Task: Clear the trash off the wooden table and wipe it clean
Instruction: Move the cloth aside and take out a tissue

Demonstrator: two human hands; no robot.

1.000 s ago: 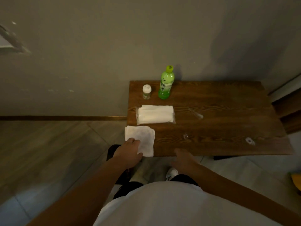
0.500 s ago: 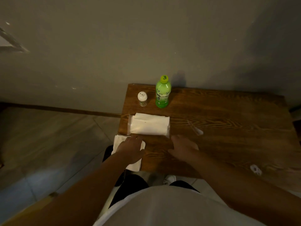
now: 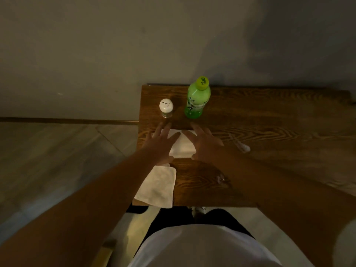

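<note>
A white tissue pack lies on the wooden table near its left end. My left hand and my right hand hover over the pack's two ends with fingers spread, hiding most of it. Contact cannot be told. A white cloth lies at the table's near left corner, under my left forearm, hanging over the edge. A clear plastic scrap lies right of my right hand. A small crumpled clear bit sits near the front edge.
A green drink bottle and a small shaker with a white perforated lid stand upright at the back left of the table, just beyond my fingers. A grey wall runs behind the table. Tiled floor lies to the left.
Both hands have moved forward from the table's front edge to the tissue pack. My left hand has left the white cloth. The view has tilted down and closer.
</note>
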